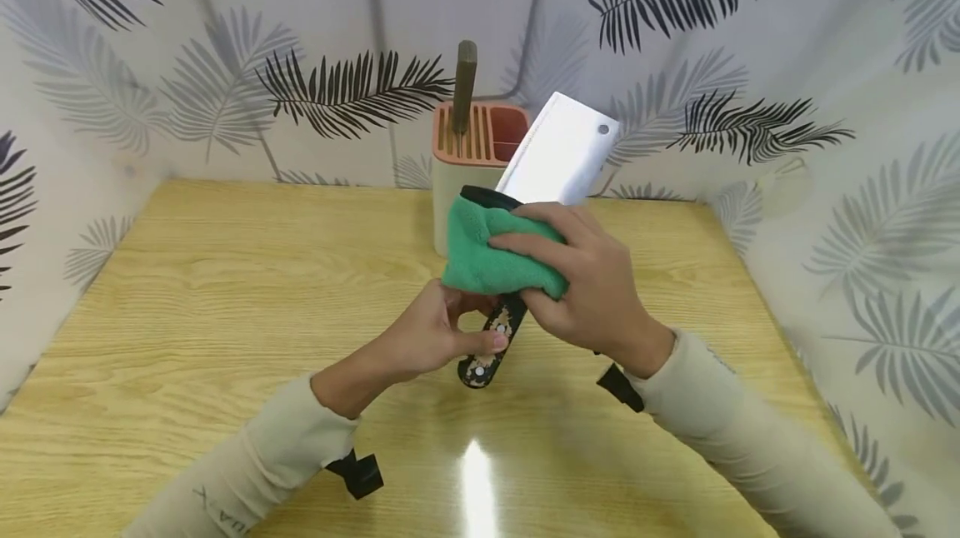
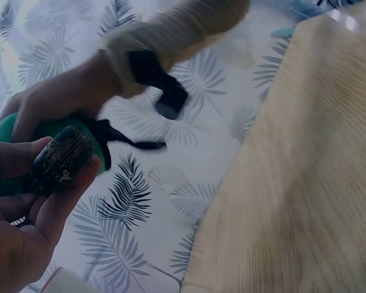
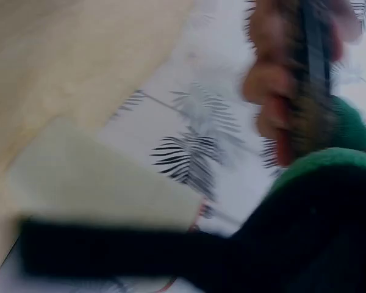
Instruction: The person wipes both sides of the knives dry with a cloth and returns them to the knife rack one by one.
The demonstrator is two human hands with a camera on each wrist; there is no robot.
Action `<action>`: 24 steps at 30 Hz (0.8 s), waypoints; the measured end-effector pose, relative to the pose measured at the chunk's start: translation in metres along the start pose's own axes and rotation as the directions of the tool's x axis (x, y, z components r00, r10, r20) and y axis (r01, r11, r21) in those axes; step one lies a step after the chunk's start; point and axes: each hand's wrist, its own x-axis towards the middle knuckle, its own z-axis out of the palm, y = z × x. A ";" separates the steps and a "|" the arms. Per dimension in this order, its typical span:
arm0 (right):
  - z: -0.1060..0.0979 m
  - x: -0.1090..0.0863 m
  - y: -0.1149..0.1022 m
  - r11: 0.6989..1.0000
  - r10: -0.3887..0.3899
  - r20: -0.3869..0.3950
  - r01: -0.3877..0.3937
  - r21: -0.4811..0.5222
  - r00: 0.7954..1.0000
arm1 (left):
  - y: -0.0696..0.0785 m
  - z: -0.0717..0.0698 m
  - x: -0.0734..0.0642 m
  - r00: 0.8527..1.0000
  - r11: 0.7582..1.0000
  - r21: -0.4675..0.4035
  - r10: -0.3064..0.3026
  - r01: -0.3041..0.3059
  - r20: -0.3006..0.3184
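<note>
A cleaver slants up and to the right in the head view, with its broad shiny blade point(image 1: 558, 151) at the top and its worn dark handle point(image 1: 480, 371) at the bottom. My left hand point(image 1: 420, 334) grips that handle with thumb and fingers. Above it, my right hand point(image 1: 596, 280) holds a folded green cloth point(image 1: 498, 259) with a black edge, which covers the cleaver where handle and blade meet. The left wrist view shows the handle's butt end point(image 2: 64, 160) between thumb and fingers. Motion blurs the handle point(image 3: 310, 97) in the right wrist view.
Behind the cleaver, a pale knife holder point(image 1: 448, 213) with a slotted pink top stands on the wooden table point(image 1: 225, 271). One knife point(image 1: 464, 88) sits upright in its slots. Leaf-patterned sheeting point(image 1: 330, 13) encloses the back and sides.
</note>
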 end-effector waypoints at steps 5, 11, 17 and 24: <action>0.013 -0.019 0.000 0.955 -0.211 -0.294 0.261 0.141 0.932 | 0.004 -0.006 0.000 0.998 0.977 -0.203 -0.056 0.063 0.037; 0.021 -0.043 0.020 0.920 -0.321 -0.351 0.378 0.105 0.880 | 0.004 -0.014 0.003 0.997 0.950 -0.307 -0.042 0.059 0.062; 0.015 -0.074 0.067 0.965 -0.241 -0.102 0.250 0.083 0.965 | 0.005 -0.021 0.000 0.990 0.909 -0.401 -0.073 0.117 0.123; -0.001 -0.098 0.109 0.988 0.112 0.421 -0.054 -0.148 0.900 | 0.031 -0.025 0.003 0.986 0.920 -0.383 -0.023 0.086 0.166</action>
